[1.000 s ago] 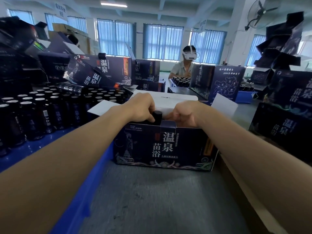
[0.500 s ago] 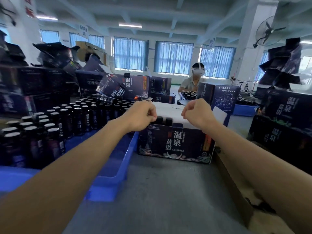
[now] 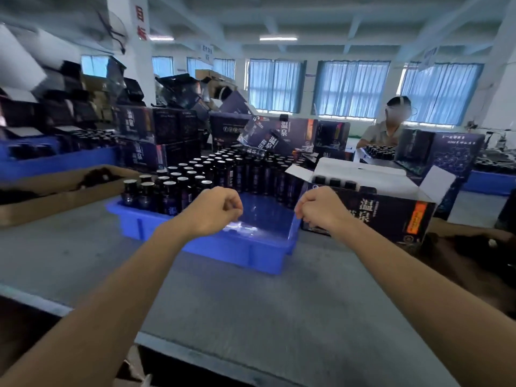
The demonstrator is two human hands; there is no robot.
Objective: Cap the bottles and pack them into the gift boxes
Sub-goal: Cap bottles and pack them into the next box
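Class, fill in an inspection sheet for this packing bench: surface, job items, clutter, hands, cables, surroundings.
Surface: grey table, carrying tray and box.
Job's things: dark bottles standing in blue tray; open gift box shows three capped bottles.
Clutter: cardboard tray at left.
Hands: left hand and right hand curled in mid-air, nothing visibly held.
Cables: nothing seen.
Surroundings: stacked boxes, another person, curtained windows.

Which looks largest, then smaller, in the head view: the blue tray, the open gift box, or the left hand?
1. blue tray, largest
2. open gift box, slightly smaller
3. left hand, smallest, although nearest the camera
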